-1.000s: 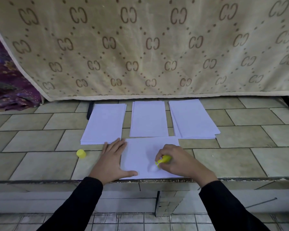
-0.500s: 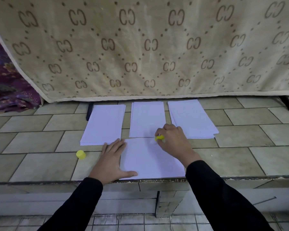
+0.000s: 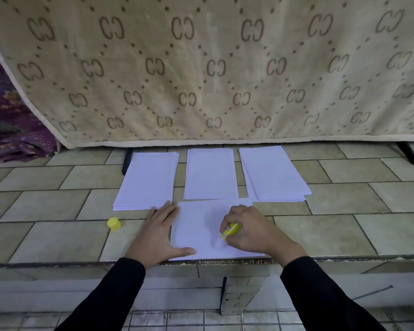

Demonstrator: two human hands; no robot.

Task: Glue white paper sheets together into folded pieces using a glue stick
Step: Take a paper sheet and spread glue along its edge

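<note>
A white paper sheet point(image 3: 201, 225) lies at the near edge of the tiled counter. My left hand point(image 3: 159, 232) lies flat, fingers straight, pressing the sheet's left edge, thumb on the paper. My right hand point(image 3: 251, 231) grips a yellow glue stick point(image 3: 230, 231) with its tip down on the right half of the sheet. The glue stick's yellow cap point(image 3: 114, 223) stands on the tiles left of my left hand. Behind the sheet lie three white paper stacks: left point(image 3: 148, 179), middle point(image 3: 210, 174) and right point(image 3: 273, 174).
A beige patterned blanket point(image 3: 201, 68) hangs behind the stacks. Purple cloth point(image 3: 7, 125) sits at the far left. The tiled counter point(image 3: 344, 230) ends in a worn front edge just under my wrists. A dark leg point(image 3: 408, 154) stands at the back right.
My right hand drew the glue stick from the sheet's near part up to its far edge, then back down to the right middle. My left hand stayed put.
</note>
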